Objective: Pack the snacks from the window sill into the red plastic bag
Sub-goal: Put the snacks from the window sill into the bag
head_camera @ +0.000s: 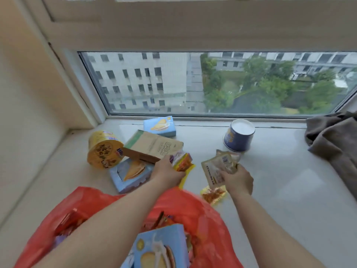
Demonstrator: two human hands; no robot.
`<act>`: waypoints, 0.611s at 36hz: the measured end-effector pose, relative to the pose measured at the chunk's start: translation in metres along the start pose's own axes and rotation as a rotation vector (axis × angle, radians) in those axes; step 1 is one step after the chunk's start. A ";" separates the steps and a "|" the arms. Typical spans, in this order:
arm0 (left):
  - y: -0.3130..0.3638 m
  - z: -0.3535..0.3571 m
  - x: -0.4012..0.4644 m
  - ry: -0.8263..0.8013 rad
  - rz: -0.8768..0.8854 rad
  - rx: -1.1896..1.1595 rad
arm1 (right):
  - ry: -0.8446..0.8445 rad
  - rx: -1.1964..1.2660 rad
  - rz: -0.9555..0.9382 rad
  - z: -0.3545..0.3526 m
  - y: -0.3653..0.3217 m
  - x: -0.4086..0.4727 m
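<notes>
**Gathering soft packets off the sill**

Holding small packets in both hands beyond the red plastic bag [193, 219]. Left hand [167, 171] is closed on a crinkly orange-yellow packet [183, 163]; right hand [238, 180] pinches grey sachets [218, 167]. Light, limp and slippery, I judge: grip mid-body. Stiff blue box [129, 175] left of the bag: take by its edges.

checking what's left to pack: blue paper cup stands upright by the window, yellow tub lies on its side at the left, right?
Not quite. The head view shows the blue paper cup upside down, its white base facing up. The yellow tub does lie on its side at the left.
</notes>
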State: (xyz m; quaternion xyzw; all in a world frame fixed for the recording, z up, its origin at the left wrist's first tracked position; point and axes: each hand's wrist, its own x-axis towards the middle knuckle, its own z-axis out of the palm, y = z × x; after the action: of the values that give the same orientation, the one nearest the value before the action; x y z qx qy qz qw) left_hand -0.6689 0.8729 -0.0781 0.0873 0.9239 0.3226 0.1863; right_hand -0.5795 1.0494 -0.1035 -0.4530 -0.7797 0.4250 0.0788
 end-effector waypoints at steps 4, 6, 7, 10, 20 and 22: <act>-0.013 -0.030 -0.032 0.078 0.003 -0.034 | 0.024 0.004 -0.085 -0.013 -0.024 -0.031; -0.020 -0.039 -0.040 0.085 0.012 -0.027 | 0.047 0.002 -0.066 -0.017 -0.021 -0.038; -0.020 -0.044 -0.043 0.082 0.022 -0.029 | 0.050 0.004 -0.039 -0.018 -0.018 -0.038; -0.018 -0.045 -0.045 0.073 0.054 -0.032 | -0.004 -0.021 0.068 -0.018 -0.005 -0.037; -0.004 0.008 0.000 0.113 0.001 -0.013 | -0.283 -0.368 0.112 0.032 0.046 0.017; -0.008 0.019 0.015 0.101 -0.016 0.017 | -0.314 -0.452 0.088 0.045 0.056 0.028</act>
State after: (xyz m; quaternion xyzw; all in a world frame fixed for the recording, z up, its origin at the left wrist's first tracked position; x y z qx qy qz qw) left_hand -0.6755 0.8818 -0.1010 0.0651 0.9355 0.3173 0.1413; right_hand -0.5825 1.0571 -0.1803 -0.4211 -0.8369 0.3084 -0.1647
